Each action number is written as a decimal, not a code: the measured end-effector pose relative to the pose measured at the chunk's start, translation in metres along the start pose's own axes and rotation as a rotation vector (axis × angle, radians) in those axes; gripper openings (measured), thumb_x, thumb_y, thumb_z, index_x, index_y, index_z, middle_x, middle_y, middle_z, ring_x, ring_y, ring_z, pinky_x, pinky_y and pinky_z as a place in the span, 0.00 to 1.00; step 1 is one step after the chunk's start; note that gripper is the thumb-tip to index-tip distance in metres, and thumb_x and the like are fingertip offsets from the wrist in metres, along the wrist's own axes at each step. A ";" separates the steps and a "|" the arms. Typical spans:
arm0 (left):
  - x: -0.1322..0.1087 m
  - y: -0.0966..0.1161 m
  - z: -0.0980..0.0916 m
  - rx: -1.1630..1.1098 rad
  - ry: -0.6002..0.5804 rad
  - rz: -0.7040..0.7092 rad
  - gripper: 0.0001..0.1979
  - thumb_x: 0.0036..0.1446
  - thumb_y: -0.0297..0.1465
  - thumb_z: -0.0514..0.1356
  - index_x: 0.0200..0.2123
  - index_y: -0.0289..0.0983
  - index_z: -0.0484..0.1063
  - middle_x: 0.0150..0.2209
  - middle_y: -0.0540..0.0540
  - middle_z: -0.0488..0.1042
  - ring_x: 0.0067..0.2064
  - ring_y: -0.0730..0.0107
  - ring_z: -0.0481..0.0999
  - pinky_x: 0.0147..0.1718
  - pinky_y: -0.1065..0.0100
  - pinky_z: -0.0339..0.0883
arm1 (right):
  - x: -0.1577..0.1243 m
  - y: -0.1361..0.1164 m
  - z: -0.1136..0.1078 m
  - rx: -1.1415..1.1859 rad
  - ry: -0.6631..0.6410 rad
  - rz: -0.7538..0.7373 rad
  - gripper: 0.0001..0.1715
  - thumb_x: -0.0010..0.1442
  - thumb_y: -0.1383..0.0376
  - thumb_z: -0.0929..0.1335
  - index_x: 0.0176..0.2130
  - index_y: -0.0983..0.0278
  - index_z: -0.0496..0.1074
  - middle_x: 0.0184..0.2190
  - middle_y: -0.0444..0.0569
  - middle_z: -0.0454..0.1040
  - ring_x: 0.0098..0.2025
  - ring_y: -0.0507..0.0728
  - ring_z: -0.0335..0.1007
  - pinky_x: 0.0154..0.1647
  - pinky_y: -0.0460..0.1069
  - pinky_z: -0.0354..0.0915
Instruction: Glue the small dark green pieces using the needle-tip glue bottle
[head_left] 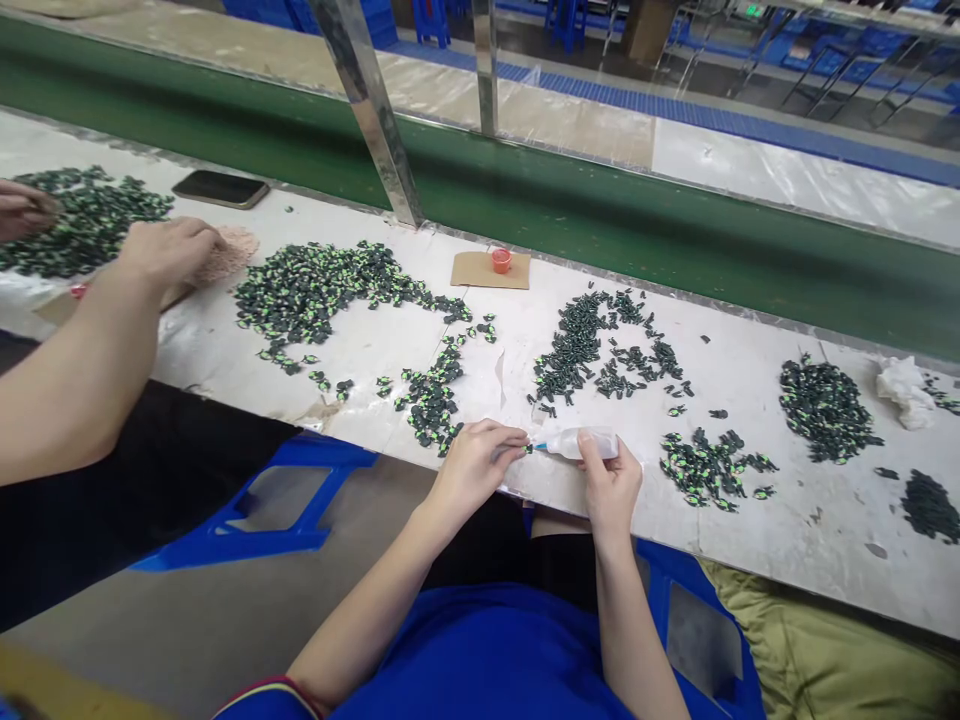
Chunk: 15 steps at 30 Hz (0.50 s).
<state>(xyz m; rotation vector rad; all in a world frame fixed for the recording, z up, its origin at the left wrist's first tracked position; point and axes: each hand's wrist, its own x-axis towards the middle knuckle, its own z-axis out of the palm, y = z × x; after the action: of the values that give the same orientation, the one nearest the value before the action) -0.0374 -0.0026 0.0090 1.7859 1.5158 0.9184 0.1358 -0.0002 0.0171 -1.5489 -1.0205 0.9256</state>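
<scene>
My left hand is closed in a pinch on a small dark green part with bright green marks. In my right hand is a clear plastic squeeze bottle, held sideways. Its blue nozzle tip points left and is at or very near the small part; whether they touch I cannot tell. Left of my hands lies a heap of dark parts with bright green marks. Beyond the bottle spreads a heap of smaller dark pieces. A pile of dark parts with green marks sits right of my right hand.
At left, a co-worker's hands reach among more dark parts, near a phone. A red cup stands on cardboard. A metal post rises beside the green belt. More piles lie right.
</scene>
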 end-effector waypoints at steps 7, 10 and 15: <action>0.000 0.000 0.000 0.008 -0.005 -0.017 0.07 0.53 0.24 0.64 0.35 0.39 0.78 0.35 0.46 0.80 0.36 0.65 0.82 0.40 0.66 0.75 | -0.001 0.000 0.001 -0.026 0.058 -0.028 0.19 0.50 0.51 0.70 0.24 0.64 0.68 0.19 0.43 0.70 0.24 0.53 0.64 0.25 0.47 0.63; 0.000 -0.001 0.001 0.007 0.002 -0.014 0.06 0.53 0.24 0.64 0.35 0.39 0.78 0.35 0.46 0.81 0.36 0.65 0.82 0.39 0.66 0.75 | -0.001 0.001 0.000 -0.021 0.060 -0.022 0.20 0.50 0.51 0.70 0.25 0.65 0.69 0.20 0.43 0.70 0.25 0.53 0.64 0.25 0.47 0.63; 0.000 -0.001 0.001 0.007 -0.001 -0.014 0.06 0.53 0.25 0.64 0.35 0.39 0.78 0.35 0.47 0.81 0.36 0.65 0.82 0.40 0.66 0.75 | 0.000 0.001 0.000 0.009 0.021 -0.008 0.20 0.48 0.50 0.71 0.25 0.65 0.70 0.20 0.44 0.72 0.24 0.53 0.65 0.25 0.47 0.63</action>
<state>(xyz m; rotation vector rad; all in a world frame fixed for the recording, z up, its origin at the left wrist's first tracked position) -0.0366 -0.0023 0.0079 1.7788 1.5305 0.9062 0.1360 -0.0001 0.0159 -1.5428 -1.0054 0.9049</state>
